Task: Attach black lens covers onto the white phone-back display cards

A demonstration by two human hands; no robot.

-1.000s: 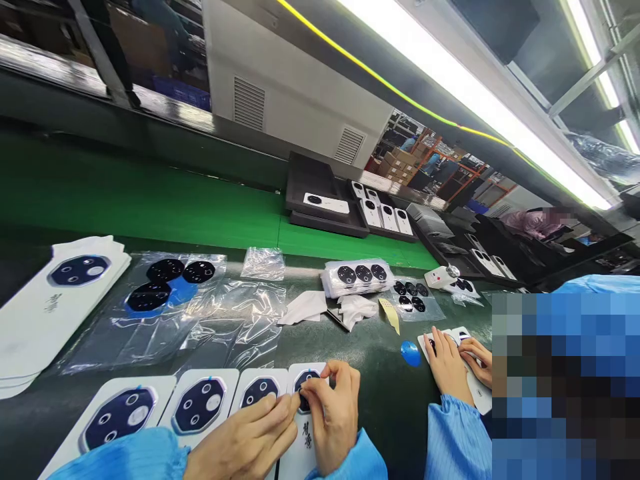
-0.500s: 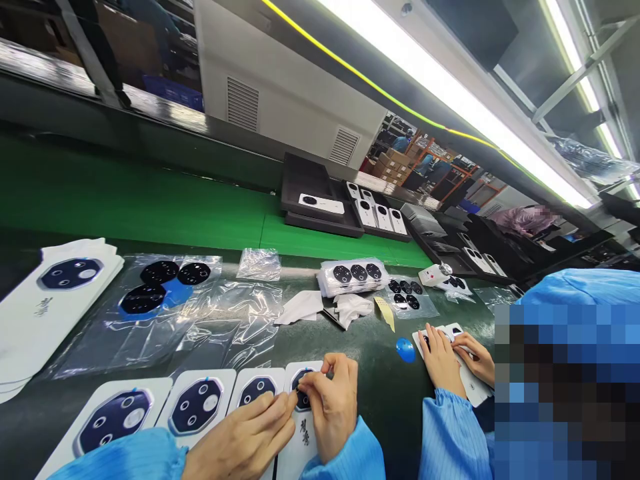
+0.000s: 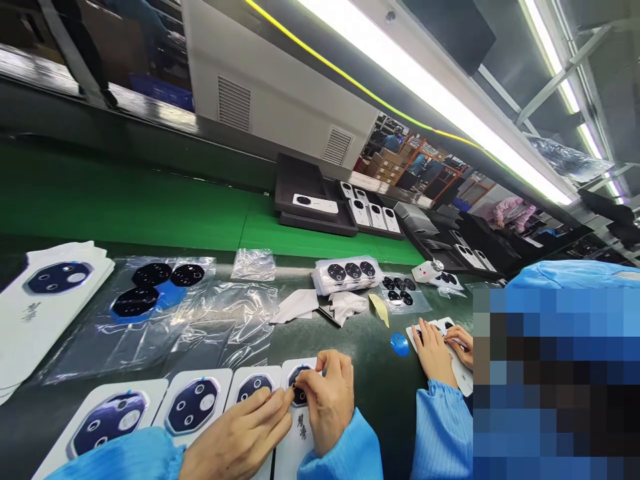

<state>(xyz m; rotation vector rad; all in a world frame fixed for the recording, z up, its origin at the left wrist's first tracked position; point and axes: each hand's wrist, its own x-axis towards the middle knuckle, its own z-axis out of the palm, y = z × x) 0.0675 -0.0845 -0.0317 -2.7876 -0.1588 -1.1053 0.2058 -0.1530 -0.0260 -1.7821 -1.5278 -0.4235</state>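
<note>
Over the rightmost white panel (image 3: 295,443) in a front row, my right hand (image 3: 331,393) is closed in a pinch at its dark camera-like disc (image 3: 300,395). Close beside it, my left hand (image 3: 245,427) is also closed, its fingertips pressed together near the disc's left edge. Whatever the fingertips hold is too small or hidden to name. Several similar panels lie side by side to the left, one white panel (image 3: 195,407) showing a dark octagonal plate with ring-shaped lenses. My left hand and sleeve cover parts of these panels.
A stack of white panels (image 3: 35,313) stands far left, near a clear plastic bag (image 3: 165,343) and black discs (image 3: 135,302). Wipes (image 3: 295,305), bagged discs (image 3: 345,270) and a blue round film (image 3: 399,344) lie beyond. Right, a co-worker's hands (image 3: 434,350) work. Black trays (image 3: 300,175) stand behind.
The camera view has shifted slightly, moving the scene a little to the left. Both my hands stay pinched at the same disc, with only slight finger movement.
</note>
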